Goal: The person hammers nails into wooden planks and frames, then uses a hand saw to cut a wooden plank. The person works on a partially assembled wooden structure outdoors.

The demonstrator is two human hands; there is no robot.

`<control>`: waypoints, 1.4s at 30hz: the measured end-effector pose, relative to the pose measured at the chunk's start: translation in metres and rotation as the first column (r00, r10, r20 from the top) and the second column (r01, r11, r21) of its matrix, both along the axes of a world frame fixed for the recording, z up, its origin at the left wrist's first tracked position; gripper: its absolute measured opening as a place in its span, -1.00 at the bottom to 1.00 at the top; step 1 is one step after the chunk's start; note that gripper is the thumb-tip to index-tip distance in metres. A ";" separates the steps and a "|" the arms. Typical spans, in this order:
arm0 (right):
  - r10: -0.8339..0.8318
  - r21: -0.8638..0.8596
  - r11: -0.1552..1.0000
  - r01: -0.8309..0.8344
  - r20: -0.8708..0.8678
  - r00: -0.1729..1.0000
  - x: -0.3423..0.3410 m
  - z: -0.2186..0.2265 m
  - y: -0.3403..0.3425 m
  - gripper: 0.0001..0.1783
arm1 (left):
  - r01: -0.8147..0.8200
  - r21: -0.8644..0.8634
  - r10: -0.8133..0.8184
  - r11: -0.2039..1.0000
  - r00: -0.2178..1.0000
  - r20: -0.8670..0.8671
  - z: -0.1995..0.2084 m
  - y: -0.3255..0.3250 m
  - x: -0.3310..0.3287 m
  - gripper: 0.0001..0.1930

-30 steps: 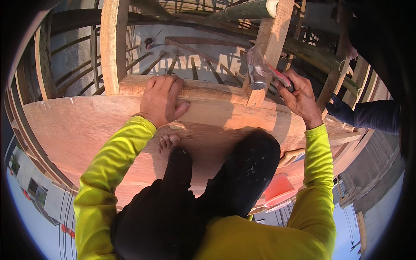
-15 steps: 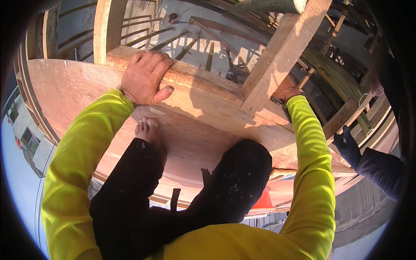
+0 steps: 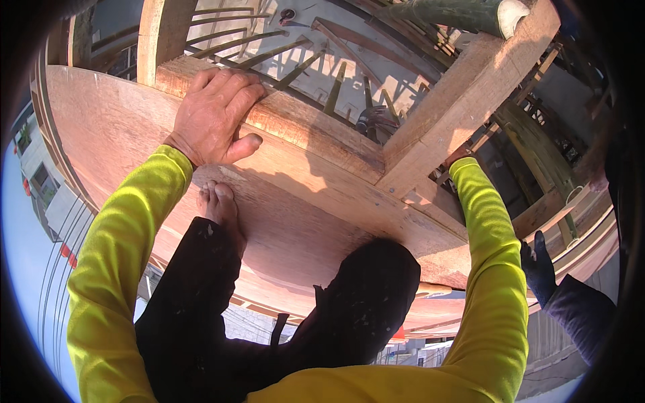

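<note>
My left hand is hooked over the top of a wooden beam, its fingers bent over the far edge and the thumb lying along the near side. That beam runs along the upper edge of a broad, curved plywood panel. Behind a thick slanting wooden post, my right hand shows only a sliver of its back and wrist. The post and frame hide its fingers. My bare foot rests on the plywood, and my other knee bends against it.
A second post rises left of my left hand. Beyond the beam are bamboo poles and a paler, lower surface. A thick bamboo trunk crosses behind the slanting post. At the right, another person's dark-gloved hand is near the panel's edge.
The view has shifted and tilted slightly. My left hand keeps its place on the beam. My right hand is further behind the post, and the other person's gloved hand appears lower.
</note>
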State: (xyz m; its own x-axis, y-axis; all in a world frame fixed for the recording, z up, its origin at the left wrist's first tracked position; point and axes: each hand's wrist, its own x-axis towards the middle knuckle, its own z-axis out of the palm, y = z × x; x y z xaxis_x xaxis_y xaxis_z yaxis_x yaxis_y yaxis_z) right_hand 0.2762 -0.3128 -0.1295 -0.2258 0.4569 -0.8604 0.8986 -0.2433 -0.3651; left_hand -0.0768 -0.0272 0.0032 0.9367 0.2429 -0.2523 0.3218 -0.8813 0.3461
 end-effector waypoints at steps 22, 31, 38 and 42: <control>-0.130 0.270 0.935 0.232 -0.346 0.929 0.008 -0.012 -0.025 -0.52 | 0.042 -0.018 -0.039 0.999 0.984 0.171 -0.006 0.003 -0.002 -0.42; -0.585 -0.009 0.714 0.700 -0.559 0.588 -0.004 -0.079 -0.086 -0.45 | 0.034 -0.048 -0.027 0.998 0.990 0.140 -0.002 -0.011 -0.009 -0.43; -0.271 0.166 0.956 0.242 0.187 0.944 0.013 0.066 0.007 -0.69 | 0.045 -0.015 -0.043 0.999 0.993 0.110 -0.004 0.001 -0.008 -0.43; -0.460 0.259 0.883 0.392 0.304 0.834 0.011 0.149 0.004 -0.71 | 0.075 -0.053 -0.069 0.996 0.992 0.104 -0.004 0.007 -0.011 -0.36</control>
State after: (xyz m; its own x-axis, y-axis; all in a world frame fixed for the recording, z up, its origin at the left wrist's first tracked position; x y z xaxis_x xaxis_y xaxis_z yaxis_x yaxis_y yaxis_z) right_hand 0.2871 -0.3088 0.0199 0.3244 0.5904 -0.7390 0.7956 -0.5929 -0.1245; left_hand -0.0875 -0.0198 -0.0011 0.9727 0.1618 -0.1662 0.2187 -0.8788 0.4242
